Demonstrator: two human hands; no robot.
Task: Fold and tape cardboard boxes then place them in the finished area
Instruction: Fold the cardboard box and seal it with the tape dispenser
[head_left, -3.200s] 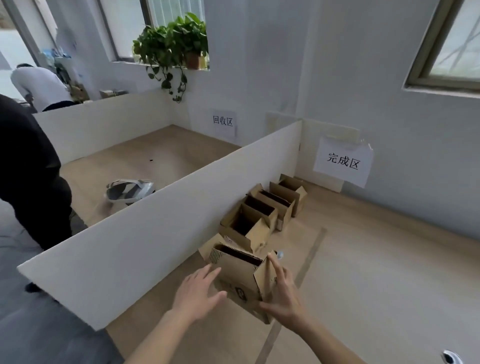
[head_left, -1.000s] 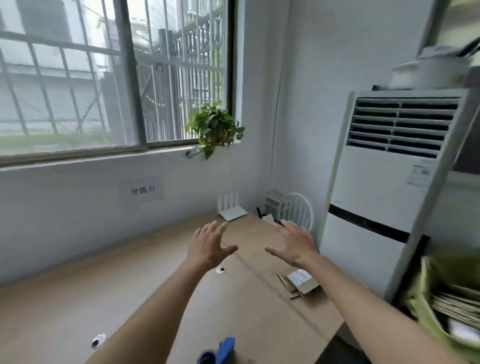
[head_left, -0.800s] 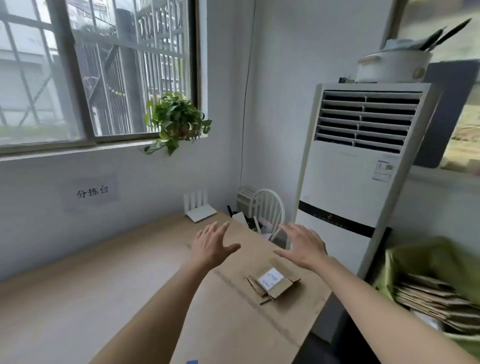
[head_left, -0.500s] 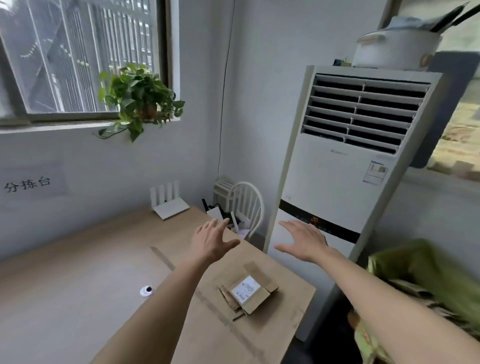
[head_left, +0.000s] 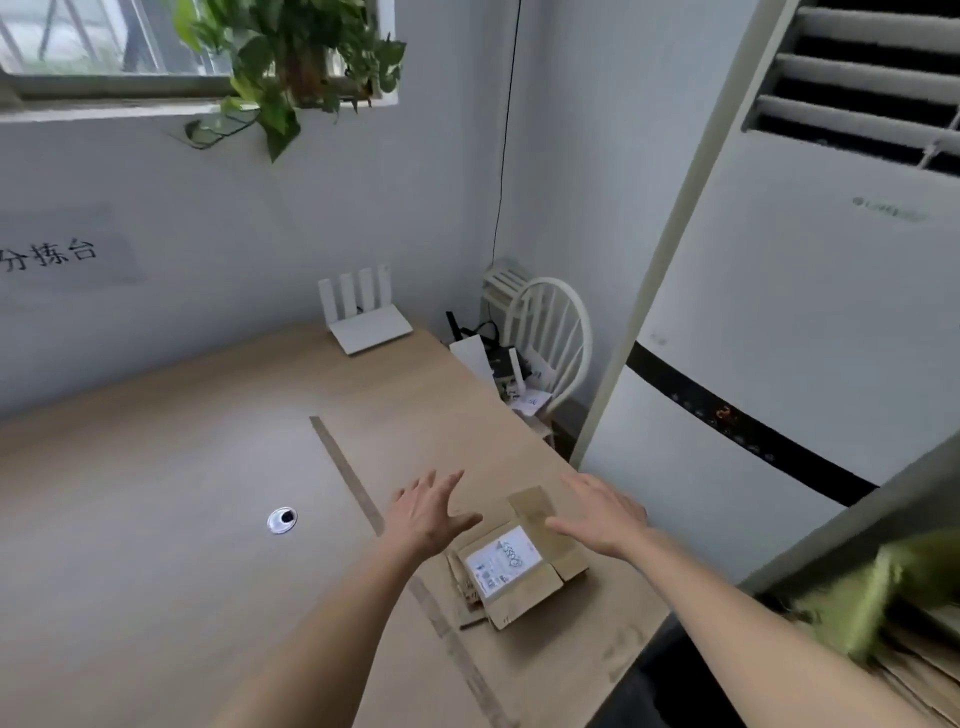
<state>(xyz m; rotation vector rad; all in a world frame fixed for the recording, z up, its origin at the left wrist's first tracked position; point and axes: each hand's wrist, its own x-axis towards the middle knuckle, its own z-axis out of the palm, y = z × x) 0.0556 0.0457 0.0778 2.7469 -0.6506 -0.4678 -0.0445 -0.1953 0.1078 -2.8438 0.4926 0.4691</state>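
Flattened boxes (head_left: 519, 571) lie flat (long axis running diagonally).

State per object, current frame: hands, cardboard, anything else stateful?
left hand: open, fingers spread, holds nothing
right hand: open, above the cardboard, holds nothing
flattened boxes: small stack lying flat on the table, unfolded, labelled one on top
router: antennas upright

Wood table (head_left: 156, 519) — flat cardboard boxes (head_left: 511, 571), router (head_left: 366, 327), tape strip (head_left: 348, 478).
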